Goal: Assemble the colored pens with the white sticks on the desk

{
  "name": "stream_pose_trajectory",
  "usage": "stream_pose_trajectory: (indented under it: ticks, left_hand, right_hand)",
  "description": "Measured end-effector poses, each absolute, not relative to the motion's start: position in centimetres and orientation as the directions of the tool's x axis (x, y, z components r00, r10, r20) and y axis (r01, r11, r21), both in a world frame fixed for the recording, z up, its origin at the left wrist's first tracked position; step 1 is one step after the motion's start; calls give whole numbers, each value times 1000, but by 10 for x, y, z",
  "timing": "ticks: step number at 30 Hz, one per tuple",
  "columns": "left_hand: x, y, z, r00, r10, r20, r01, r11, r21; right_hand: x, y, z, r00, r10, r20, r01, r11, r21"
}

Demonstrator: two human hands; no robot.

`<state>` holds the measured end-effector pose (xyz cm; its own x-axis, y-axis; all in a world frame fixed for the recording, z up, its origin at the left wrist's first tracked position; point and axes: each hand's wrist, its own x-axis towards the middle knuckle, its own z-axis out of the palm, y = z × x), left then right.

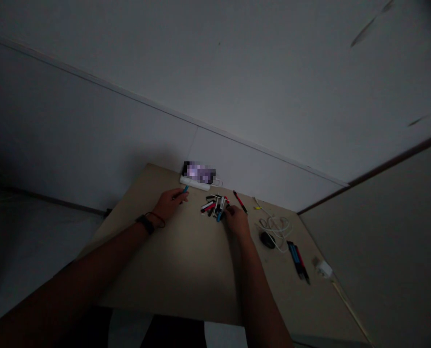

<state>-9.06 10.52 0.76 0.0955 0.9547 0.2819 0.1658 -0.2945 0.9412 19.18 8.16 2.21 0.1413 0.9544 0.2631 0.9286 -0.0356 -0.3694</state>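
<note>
1. While both bare forearms stretch across a pale wooden tabletop (186,263) in dim light, the left hand (170,204) grips a slim blue-tipped pen (185,189), fingers curled closely around it, just beside a white power strip (194,183)
2. Right hand (237,221) at the near edge of a jumbled pile of pens and markers (214,208), fingers bent downward and touching it; whether they hold any one piece cannot be told from this view
3. Pile sits on the tabletop between the two hands, closer to the right, with a blue marker (218,216) among its pieces and a red pen (239,201) lying apart, just beyond the right hand
4. Farther right, a looped white cable (274,227) lies beside a black computer mouse (268,239), with a blue pen and a red pen (298,260) side by side nearby and a white plug adapter (324,269) near the table's edge
5. Blurred object (199,172) against the wall behind the power strip; black band (145,224) on the left wrist
</note>
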Motion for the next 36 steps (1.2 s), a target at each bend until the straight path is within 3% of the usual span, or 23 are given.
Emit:
stream_pose_trajectory:
  ticks: [13,15,17,20,23,26,30,36]
  left_hand:
    - [-86,105,5,172,945,280,246,-316,916]
    - [-86,103,6,172,942,287,252,-324,912]
    - [-86,102,6,177,940,293,262,-332,906]
    - [-85,99,7,221,928,299,291,-355,888]
    - [-84,97,9,293,904,311,322,-400,858]
    - [-83,96,9,338,884,324,325,-433,841]
    - [-84,98,8,332,889,315,339,-423,840]
    - [-85,99,6,321,891,321,331,-424,843]
  right_hand:
    - [172,73,33,154,983,102,932,-110,-346]
    - [171,74,36,154,976,156,907,-77,-413]
    - [167,75,38,177,950,258,831,-3,-556]
    - [156,76,40,214,932,293,576,122,-808]
    - [145,76,41,217,950,225,292,157,-944]
    - [141,76,40,270,944,191,126,162,-979]
    - [147,81,34,371,911,182,36,182,-983]
    - [174,89,29,592,763,259,94,254,-963]
